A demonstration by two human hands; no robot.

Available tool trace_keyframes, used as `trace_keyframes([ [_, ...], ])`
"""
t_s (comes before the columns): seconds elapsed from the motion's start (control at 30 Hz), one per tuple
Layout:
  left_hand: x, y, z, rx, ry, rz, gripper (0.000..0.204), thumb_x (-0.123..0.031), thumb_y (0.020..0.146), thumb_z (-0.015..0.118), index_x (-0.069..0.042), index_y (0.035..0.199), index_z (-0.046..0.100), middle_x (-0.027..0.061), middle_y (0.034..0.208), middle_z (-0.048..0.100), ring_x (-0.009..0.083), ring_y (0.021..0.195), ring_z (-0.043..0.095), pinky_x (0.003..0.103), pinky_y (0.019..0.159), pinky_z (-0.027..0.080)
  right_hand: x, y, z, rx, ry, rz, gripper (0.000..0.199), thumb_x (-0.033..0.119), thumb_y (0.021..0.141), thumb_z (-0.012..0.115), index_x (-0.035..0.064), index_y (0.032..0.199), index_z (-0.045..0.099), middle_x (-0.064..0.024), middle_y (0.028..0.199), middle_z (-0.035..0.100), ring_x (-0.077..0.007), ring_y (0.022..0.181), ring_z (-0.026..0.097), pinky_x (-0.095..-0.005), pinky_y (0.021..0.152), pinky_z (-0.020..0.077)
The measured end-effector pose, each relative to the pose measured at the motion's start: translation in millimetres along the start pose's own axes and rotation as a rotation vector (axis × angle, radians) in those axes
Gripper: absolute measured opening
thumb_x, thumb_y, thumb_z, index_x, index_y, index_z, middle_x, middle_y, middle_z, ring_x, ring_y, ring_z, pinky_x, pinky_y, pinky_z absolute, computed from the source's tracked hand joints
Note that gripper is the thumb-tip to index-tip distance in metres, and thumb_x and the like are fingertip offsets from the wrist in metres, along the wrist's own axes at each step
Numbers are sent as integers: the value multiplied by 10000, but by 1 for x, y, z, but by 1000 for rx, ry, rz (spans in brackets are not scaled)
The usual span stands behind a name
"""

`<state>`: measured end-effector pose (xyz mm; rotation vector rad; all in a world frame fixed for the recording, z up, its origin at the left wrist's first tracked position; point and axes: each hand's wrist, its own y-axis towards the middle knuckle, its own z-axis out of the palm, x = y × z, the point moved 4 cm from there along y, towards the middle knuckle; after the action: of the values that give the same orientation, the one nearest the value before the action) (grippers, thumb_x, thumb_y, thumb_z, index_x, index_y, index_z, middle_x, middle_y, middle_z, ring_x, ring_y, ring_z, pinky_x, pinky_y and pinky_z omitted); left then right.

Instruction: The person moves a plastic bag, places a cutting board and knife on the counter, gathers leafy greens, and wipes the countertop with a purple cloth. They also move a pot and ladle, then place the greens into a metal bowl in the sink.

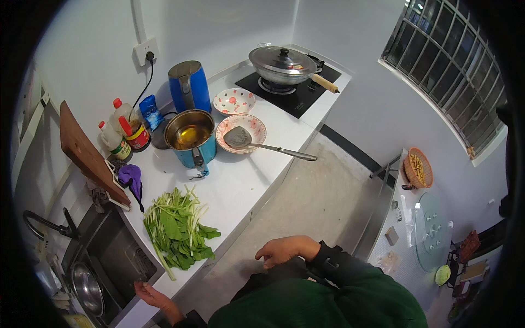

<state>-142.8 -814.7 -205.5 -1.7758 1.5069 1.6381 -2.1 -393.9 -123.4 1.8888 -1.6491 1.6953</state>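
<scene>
Greens (178, 232) lie in a loose heap on the counter (246, 180), stems fanned toward the wall and leaves toward the front edge, just beside the sink (109, 257); that spot reads as a drain-off place for washed leaves, though wetness cannot be judged from this view.

Left hand (150, 295): rests at the front corner where the sink meets the counter edge, fingers loosely curled down onto the rim, gripping nothing visible. Nearest thing to it is the greens, apart from the hand, not touching.

Right hand (284, 250): held in front of the body over the floor, off the counter, fingers relaxed and slightly bent, empty as far as can be seen.

Further along the counter: oil pot (190, 134) with yellow oil stands open, near the hob. Beside it a patterned bowl (241, 133) carries a spatula (262, 143), blade in the bowl and handle jutting past the counter edge, probably so the blade stays off the worktop. Second bowl (234, 100) sits behind it. Blue kettle (188, 85) stands close to the wall socket (146, 51), its cord running up to it. Bottles (123, 131) are grouped against the wall. Chopping board (87, 153) leans on edge behind the sink, likely to dry. Lidded wok (283, 64) sits on the hob.
</scene>
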Motion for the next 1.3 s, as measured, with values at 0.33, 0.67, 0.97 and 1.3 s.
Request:
trace_keyframes([
  [0.33,-118,-113,86,613,-797,-518,300,-201,946,398,11,990,606,130,1028,616,212,920,601,335,784,489,-2,-12,-2,-163,310,-198,401,199,852,614,4,1190,526,-155,1000,629,-238,917,608,-336,806,476],
  [0.67,-196,-209,233,970,-1522,-1125,489,-425,927,388,-35,1207,476,142,1219,525,273,1086,534,403,916,429,63,-19,0,-636,-400,-848,388,302,831,556,48,1123,580,-147,1209,524,-361,1167,452,-445,1040,262],
  [0.97,-230,-251,211,712,-1155,-1179,495,-472,901,418,-119,1247,415,84,1247,500,264,1159,459,441,909,418,-3,20,-24,-730,343,-504,376,325,926,387,19,958,603,-93,723,563,-218,698,543,-361,683,439],
  [1.3,-266,-209,223,1209,-1075,-1018,330,-345,808,611,-110,1035,564,34,1021,561,143,1000,511,321,825,436,12,-2,-22,-1021,221,-573,223,8,777,554,-9,987,627,-123,1081,590,-259,1020,541,-341,871,432],
])
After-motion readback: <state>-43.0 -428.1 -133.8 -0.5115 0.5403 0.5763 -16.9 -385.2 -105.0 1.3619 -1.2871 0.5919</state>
